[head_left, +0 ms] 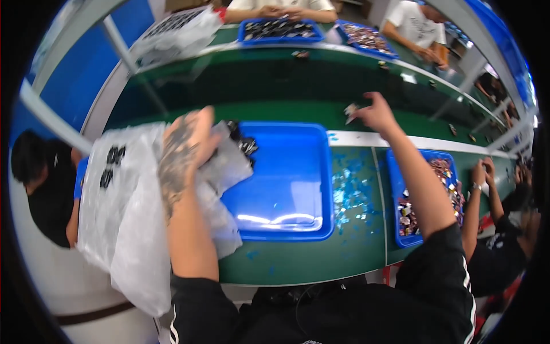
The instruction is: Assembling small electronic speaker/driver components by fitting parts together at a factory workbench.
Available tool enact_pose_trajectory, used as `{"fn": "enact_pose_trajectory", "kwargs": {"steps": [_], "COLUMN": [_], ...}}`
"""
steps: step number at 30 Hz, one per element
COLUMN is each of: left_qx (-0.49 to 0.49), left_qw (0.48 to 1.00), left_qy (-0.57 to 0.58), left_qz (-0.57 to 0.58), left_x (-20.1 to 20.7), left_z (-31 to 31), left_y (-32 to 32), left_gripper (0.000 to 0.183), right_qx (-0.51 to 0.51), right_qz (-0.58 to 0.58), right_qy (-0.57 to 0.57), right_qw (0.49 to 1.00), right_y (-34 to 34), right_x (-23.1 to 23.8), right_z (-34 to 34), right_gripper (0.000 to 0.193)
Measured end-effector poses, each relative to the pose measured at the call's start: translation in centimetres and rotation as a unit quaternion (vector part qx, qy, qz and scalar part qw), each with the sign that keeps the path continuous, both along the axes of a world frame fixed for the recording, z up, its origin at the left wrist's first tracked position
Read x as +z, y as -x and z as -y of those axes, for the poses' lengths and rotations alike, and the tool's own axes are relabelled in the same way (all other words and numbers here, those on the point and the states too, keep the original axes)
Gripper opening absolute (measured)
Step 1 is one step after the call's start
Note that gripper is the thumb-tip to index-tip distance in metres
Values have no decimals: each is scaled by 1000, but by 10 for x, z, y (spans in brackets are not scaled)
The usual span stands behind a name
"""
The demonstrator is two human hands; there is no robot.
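Observation:
My left hand (192,137), slightly blurred, is curled over a large translucent plastic bag (134,212) and gripping it near its top. Several small black pieces (243,140) show beside the hand, above the far left corner of a blue tray (327,189). Most of that tray's visible floor is bare. Out over the green belt (258,109), my right hand (378,116) has its thumb and forefinger apart. At the thumb's tip is a small pale and dark piece (350,112), blurred; it looks loose rather than pinched.
Blue film scraps (352,195) litter the table right of the tray. Beyond them a second blue tray (405,239) holds many shiny wrapped pieces. Small pieces (301,54) are spaced along the belt. Co-workers sit opposite and at both sides, with another filled tray (281,40) across the belt.

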State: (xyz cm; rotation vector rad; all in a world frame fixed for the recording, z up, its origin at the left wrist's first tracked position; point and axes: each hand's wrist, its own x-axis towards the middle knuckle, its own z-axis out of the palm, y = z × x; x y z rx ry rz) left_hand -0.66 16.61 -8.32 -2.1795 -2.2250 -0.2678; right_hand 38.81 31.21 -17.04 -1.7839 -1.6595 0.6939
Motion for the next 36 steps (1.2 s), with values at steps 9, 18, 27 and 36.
{"fn": "enact_pose_trajectory", "kwargs": {"steps": [9, 18, 27, 36], "left_qx": [48, -211, -92, -73], "left_qw": [986, 756, 511, 521], "left_qy": [136, 29, 277, 330], "left_qz": [88, 619, 809, 784], "left_x": [-21, 7, -45, -45], "left_z": [-17, -4, 28, 40], "left_y": [20, -91, -179, -197], "left_gripper": [47, 16, 21, 19], "right_qx": [-60, 208, 136, 22], "right_qz": [-80, 173, 310, 201], "right_qy": [-19, -85, -62, -45], "right_qw": [995, 959, 939, 978], "right_y": [-31, -100, -126, -134], "right_x": [-2, 77, 77, 50], "right_z": [6, 117, 220, 242], "right_gripper": [63, 12, 9, 11]}}
